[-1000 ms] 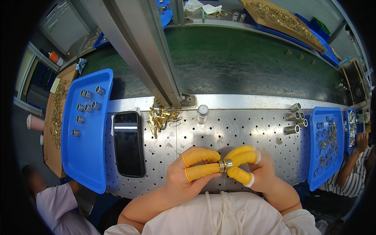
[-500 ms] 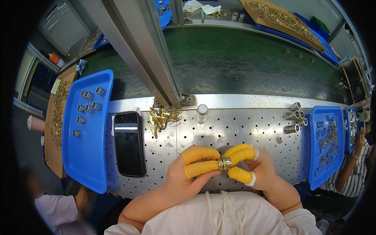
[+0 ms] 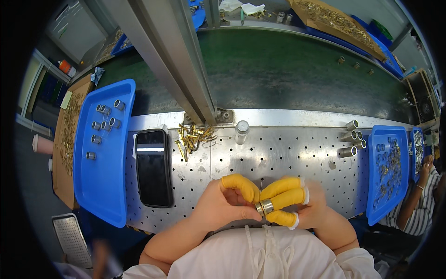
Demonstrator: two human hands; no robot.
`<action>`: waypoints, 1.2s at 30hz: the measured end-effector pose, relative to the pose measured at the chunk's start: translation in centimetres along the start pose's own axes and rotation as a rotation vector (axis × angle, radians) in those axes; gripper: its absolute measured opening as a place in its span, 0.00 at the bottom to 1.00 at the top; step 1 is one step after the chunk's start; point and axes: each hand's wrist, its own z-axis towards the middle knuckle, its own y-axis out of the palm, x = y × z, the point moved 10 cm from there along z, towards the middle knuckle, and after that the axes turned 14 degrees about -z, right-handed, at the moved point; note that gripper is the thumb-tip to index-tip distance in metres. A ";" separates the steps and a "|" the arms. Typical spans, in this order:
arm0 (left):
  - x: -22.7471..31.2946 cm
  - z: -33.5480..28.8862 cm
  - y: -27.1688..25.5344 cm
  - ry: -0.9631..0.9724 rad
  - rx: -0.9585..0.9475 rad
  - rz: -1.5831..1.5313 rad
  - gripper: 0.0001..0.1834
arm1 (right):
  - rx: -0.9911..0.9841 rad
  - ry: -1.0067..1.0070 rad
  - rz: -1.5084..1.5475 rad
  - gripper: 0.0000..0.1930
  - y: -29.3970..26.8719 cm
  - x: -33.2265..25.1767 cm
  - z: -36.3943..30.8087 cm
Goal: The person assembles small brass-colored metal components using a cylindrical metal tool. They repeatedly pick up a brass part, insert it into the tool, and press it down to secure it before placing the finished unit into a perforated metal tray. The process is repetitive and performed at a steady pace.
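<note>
**A:** Where are the hands, and what do they hold?

**B:** Both are low in the middle, at the near edge of a perforated metal desk [image 3: 297,144], in front of a pale shirt [image 3: 232,255]. Between them is a short metal cylinder [image 3: 264,207], lying roughly sideways.

**A:** Is the grip apart or together?

**B:** Clamped on that cylinder from both sides. The left hand [image 3: 223,204] pinches it with the bare thumb and a finger in a yellow cover [image 3: 242,186]. The right hand [image 3: 310,204] closes yellow-covered fingers on its other end. A thin wire shows above and below the piece.

**A:** What lies around them?

**B:** Beyond the left hand, a black phone [image 3: 153,174] lies flat, with a heap of brass-coloured pieces [image 3: 195,137] just beside it. A clear-looking, capped container [image 3: 241,132] stands upright near the centre. Several metal tubes [image 3: 347,152] are grouped at the right, next to a blue tray of small parts [image 3: 373,186]. A larger blue tray [image 3: 100,190] at the far left holds similar tubes. A dark green belt [image 3: 288,69] runs behind.
</note>
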 end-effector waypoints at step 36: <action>-1.1 -1.3 1.0 -0.123 0.013 0.209 0.22 | -0.012 -0.113 -0.267 0.18 0.3 -3.0 -0.3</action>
